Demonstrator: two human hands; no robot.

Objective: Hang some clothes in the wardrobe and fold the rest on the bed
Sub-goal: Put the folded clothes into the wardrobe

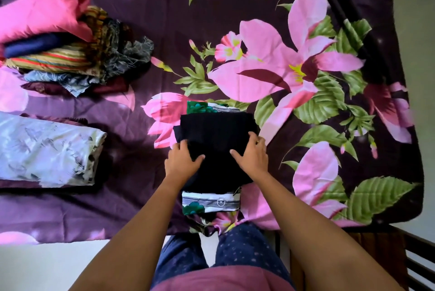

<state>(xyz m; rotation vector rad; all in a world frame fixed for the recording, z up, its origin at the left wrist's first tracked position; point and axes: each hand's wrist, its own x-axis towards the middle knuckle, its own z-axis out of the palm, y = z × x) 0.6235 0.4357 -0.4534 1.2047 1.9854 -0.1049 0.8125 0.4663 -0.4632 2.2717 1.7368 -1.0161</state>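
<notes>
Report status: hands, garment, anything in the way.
Left hand and right hand resting flat on the folded black garment. Garment stacked on a patterned cloth, near edge of the bed. Clothes pile off left, not in the way.

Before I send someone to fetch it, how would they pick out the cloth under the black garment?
On the floral bedspread, look at the near edge for the folded black garment. The printed cloth beneath it sticks out at both ends: white, with grey stripes and teal-green flowers.
</notes>
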